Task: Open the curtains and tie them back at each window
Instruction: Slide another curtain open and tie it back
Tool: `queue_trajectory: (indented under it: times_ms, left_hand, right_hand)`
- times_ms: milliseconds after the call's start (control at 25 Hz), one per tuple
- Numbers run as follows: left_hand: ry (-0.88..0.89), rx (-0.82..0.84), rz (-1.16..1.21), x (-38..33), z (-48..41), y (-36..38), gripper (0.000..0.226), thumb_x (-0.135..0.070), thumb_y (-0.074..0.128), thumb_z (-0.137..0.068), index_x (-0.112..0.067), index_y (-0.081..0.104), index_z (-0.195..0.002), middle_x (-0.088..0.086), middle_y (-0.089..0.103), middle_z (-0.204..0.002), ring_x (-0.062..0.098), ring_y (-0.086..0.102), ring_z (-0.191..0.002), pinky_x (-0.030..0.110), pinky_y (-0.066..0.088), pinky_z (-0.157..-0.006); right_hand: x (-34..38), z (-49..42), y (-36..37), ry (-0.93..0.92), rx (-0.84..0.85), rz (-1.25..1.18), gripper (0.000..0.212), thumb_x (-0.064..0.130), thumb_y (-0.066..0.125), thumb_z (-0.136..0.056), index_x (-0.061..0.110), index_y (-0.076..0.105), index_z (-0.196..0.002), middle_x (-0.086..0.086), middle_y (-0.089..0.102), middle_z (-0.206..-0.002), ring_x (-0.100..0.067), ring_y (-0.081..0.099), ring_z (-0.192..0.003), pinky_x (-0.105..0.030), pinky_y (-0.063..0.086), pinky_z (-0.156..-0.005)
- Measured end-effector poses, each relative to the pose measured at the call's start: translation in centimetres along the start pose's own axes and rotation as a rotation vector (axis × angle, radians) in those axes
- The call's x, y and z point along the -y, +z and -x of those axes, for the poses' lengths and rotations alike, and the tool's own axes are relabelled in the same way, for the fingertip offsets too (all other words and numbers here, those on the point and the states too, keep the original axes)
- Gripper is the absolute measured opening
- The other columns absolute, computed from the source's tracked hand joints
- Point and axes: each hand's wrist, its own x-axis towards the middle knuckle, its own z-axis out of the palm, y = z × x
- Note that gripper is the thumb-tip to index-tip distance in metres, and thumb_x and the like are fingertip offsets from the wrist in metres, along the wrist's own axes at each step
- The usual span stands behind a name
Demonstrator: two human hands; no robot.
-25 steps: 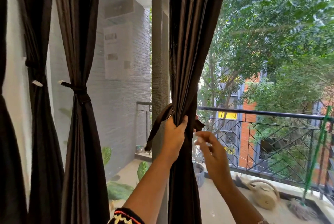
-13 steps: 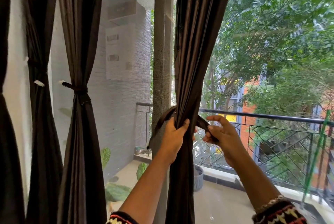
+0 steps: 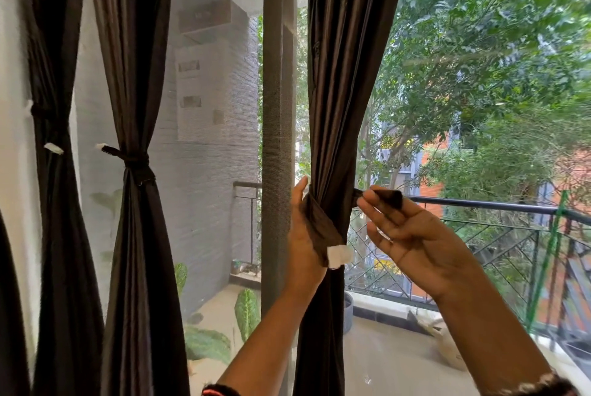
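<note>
A dark brown curtain [image 3: 345,75] hangs gathered in the middle of the view. My left hand [image 3: 302,235] grips the bunched curtain from its left side, thumb pointing up. A dark tieback strap [image 3: 319,223] runs across that hand, and its white fastener end [image 3: 339,256] sticks out to the right. My right hand [image 3: 412,235] is just right of the curtain, palm toward me, pinching the strap's other dark end [image 3: 387,196] at its fingertips. The two strap ends are apart.
To the left, a second curtain [image 3: 137,267] is tied back with a band [image 3: 136,162], and a third curtain [image 3: 54,219] hangs at the wall. A grey window post [image 3: 278,107] stands behind my left hand. Outside are a balcony railing [image 3: 479,207] and potted plants [image 3: 248,312].
My left hand has shifted round the curtain's left side, and the strap now lies across it with the white end showing. My right hand has drawn the other strap end out to the right.
</note>
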Motion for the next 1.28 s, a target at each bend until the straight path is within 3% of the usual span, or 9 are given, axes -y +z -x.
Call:
queue_trajectory:
  times_ms: [200, 360, 520, 600, 720, 880, 1000, 1120, 1280]
  left_hand:
    - [0.041, 0.054, -0.17, 0.7, 1.2, -0.6, 0.086, 0.013, 0.043, -0.083, -0.042, 0.013, -0.142, -0.016, 0.045, -0.133, 0.006, 0.059, -0.1, 0.023, 0.051, -0.083]
    - [0.098, 0.147, -0.367, 0.9, 1.6, -1.0, 0.085, 0.002, 0.049, -0.089, -0.044, 0.002, -0.142, -0.009, 0.032, -0.138, 0.019, 0.052, -0.097, 0.043, 0.051, -0.077]
    - [0.065, 0.199, -0.399, 0.0, 2.0, -2.2, 0.073, -0.019, 0.047, -0.089, -0.042, 0.005, -0.144, 0.0, 0.022, -0.151, -0.009, 0.035, -0.122, 0.018, 0.042, -0.097]
    - [0.083, 0.076, -0.31, -1.3, 1.9, -2.7, 0.056, -0.025, 0.037, -0.088, -0.029, 0.025, -0.142, 0.002, 0.032, -0.146, -0.001, 0.029, -0.132, 0.012, 0.026, -0.106]
    - [0.198, -0.122, -0.337, -5.0, -0.9, -2.8, 0.033, -0.022, 0.039, -0.091, -0.013, 0.058, -0.116, 0.002, 0.059, -0.109, 0.008, 0.051, -0.103, 0.011, 0.037, -0.09]
    - [0.06, 0.281, -0.614, -8.9, -6.0, -1.0, 0.029, -0.037, 0.054, -0.09, -0.011, 0.065, -0.085, 0.0, 0.064, -0.08, 0.011, 0.057, -0.072, 0.026, 0.048, -0.066]
    - [-0.179, 0.481, -0.878, -9.2, -7.7, -0.1, 0.032, -0.04, 0.062, -0.084, -0.008, 0.061, -0.086, 0.007, 0.063, -0.085, 0.021, 0.059, -0.08, 0.035, 0.05, -0.071]
    - [-0.243, 0.586, -0.979, -9.2, -8.2, 0.0, 0.012, -0.017, 0.062, -0.085, -0.006, 0.062, -0.091, 0.01, 0.063, -0.096, 0.027, 0.059, -0.092, 0.037, 0.05, -0.076]
    - [-0.288, 0.566, -0.918, -8.7, -7.6, -0.2, 0.023, -0.003, 0.051, -0.087, -0.011, 0.063, -0.105, 0.01, 0.062, -0.108, 0.026, 0.057, -0.1, 0.029, 0.039, -0.07]
  right_hand:
    - [-0.8, 0.5, 2.4, -0.156, 0.037, 0.142, 0.052, -0.002, 0.055, -0.067, 0.007, 0.056, -0.118, -0.007, 0.067, -0.116, -0.016, 0.06, -0.113, -0.028, 0.053, -0.087]
    - [-2.9, 0.6, 3.6, -0.312, -0.028, 0.576, 0.076, -0.014, 0.068, -0.063, 0.021, 0.049, -0.128, 0.006, 0.064, -0.117, -0.004, 0.057, -0.112, -0.022, 0.051, -0.088]
    - [-4.1, 0.3, 3.8, -0.471, -0.093, 0.98, 0.082, -0.027, 0.046, -0.072, 0.032, 0.039, -0.129, 0.007, 0.056, -0.125, 0.0, 0.051, -0.115, -0.019, 0.047, -0.092]
    - [-4.3, 0.1, 3.5, -0.528, -0.114, 1.1, 0.079, -0.027, 0.043, -0.073, 0.026, 0.043, -0.132, 0.008, 0.053, -0.124, -0.001, 0.048, -0.116, -0.024, 0.044, -0.1]
    - [-4.3, -0.2, 3.1, -0.619, -0.13, 1.281, 0.073, -0.025, 0.043, -0.072, 0.017, 0.049, -0.131, 0.007, 0.055, -0.12, -0.002, 0.047, -0.11, -0.015, 0.039, -0.097]
    - [-4.1, -0.6, 3.0, -0.751, -0.079, 1.391, 0.057, -0.016, 0.044, -0.069, 0.005, 0.061, -0.118, -0.001, 0.063, -0.109, -0.023, 0.055, -0.1, -0.018, 0.042, -0.084]
    - [-3.9, -0.8, 2.8, -0.797, -0.032, 1.496, 0.056, -0.019, 0.044, -0.065, 0.001, 0.064, -0.113, -0.013, 0.067, -0.106, -0.034, 0.057, -0.101, -0.035, 0.049, -0.083]
    - [-3.8, -0.7, 2.4, -0.888, 0.034, 1.56, 0.052, -0.018, 0.046, -0.062, -0.001, 0.066, -0.107, -0.013, 0.069, -0.091, -0.032, 0.061, -0.089, -0.025, 0.048, -0.073]
    - [-3.5, 0.2, 1.5, -0.996, -0.024, 1.551, 0.041, -0.016, 0.051, -0.068, -0.001, 0.065, -0.103, -0.011, 0.068, -0.086, -0.026, 0.063, -0.08, -0.023, 0.049, -0.069]
